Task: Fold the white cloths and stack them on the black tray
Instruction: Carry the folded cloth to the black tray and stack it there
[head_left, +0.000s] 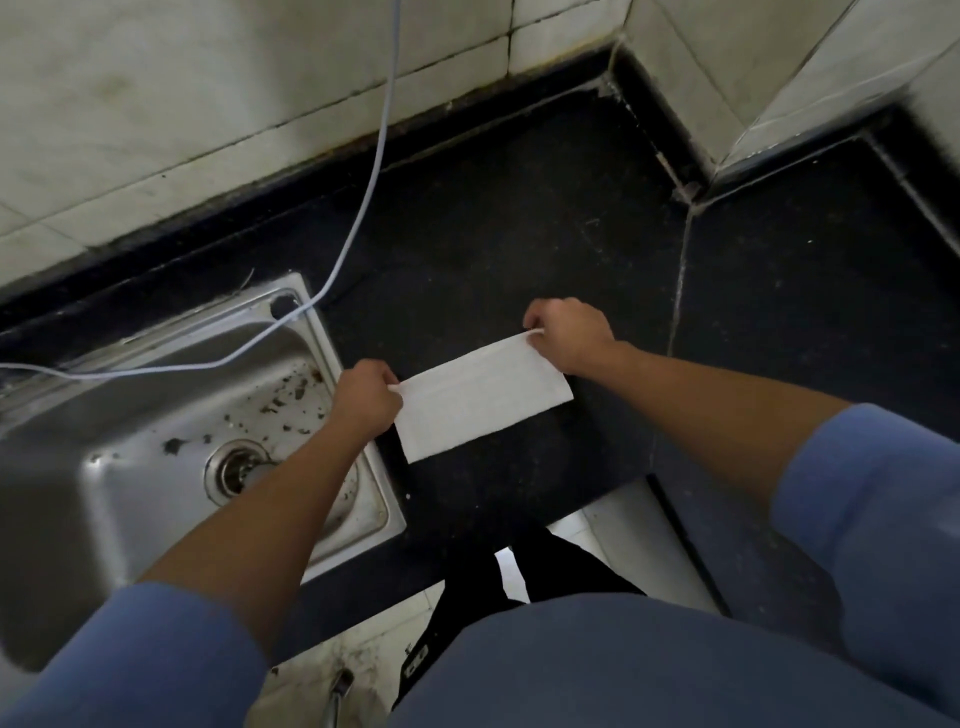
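Observation:
A white cloth (480, 397), folded into a long rectangle, hangs between my two hands just above the black countertop (519, 234). My left hand (366, 397) pinches its upper left corner, over the sink's right rim. My right hand (569, 335) pinches its upper right corner. The lower edge of the cloth droops toward me. No black tray and no other cloths are in view.
A steel sink (171, 431) with dark debris and a drain (236, 470) lies on the left. A pale cable (363, 208) hangs down the tiled wall (208, 104) and runs across the sink. The counter turns a corner at the right (805, 286). Floor tiles show below the counter edge.

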